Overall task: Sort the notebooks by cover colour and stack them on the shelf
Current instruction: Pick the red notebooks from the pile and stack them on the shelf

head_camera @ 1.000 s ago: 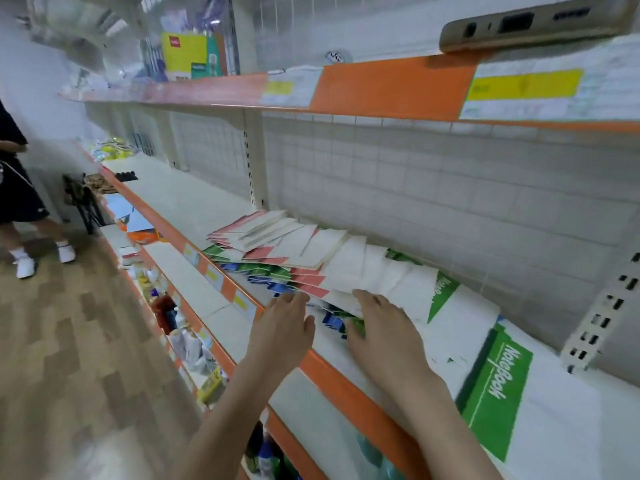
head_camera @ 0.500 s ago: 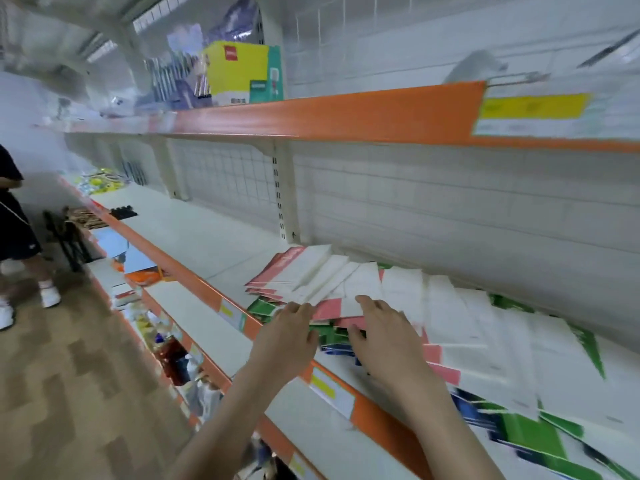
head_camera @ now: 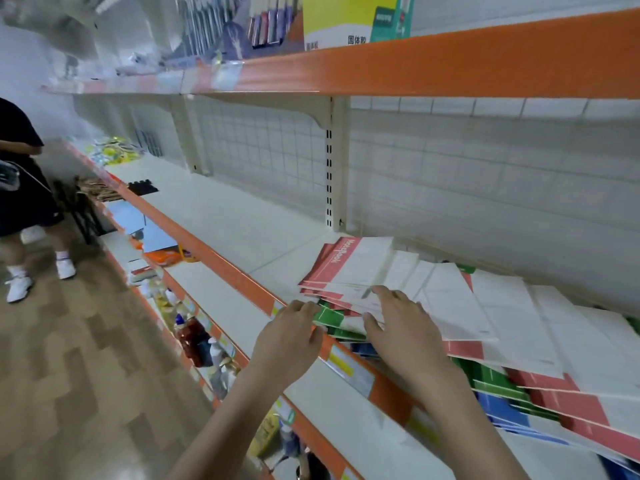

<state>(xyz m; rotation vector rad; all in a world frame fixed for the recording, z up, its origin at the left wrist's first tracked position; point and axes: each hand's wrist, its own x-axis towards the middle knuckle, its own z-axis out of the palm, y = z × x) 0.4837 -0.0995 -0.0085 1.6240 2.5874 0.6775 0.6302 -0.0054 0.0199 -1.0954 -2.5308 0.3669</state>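
Observation:
A long fanned row of notebooks (head_camera: 485, 306) with red, green and blue spines lies on the white shelf (head_camera: 242, 230) with an orange front edge. At its left end sit several red-spined notebooks (head_camera: 341, 263). Green-spined ones (head_camera: 329, 317) stick out beneath them. My left hand (head_camera: 291, 337) is at the shelf's front edge, fingertips curled on the corner of a green notebook. My right hand (head_camera: 401, 323) lies flat on the white covers beside the red ones, fingers spread.
Above hangs another orange-edged shelf (head_camera: 450, 60) with a yellow box and stationery. Lower shelves (head_camera: 214, 306) hold bottles and small goods. A person in dark clothes (head_camera: 20, 188) stands at the left on the wooden floor. The shelf left of the notebooks is bare.
The view has swung left along the row. Both hands have travelled left with it, from the middle of the fan to the red and green notebooks at its left end.

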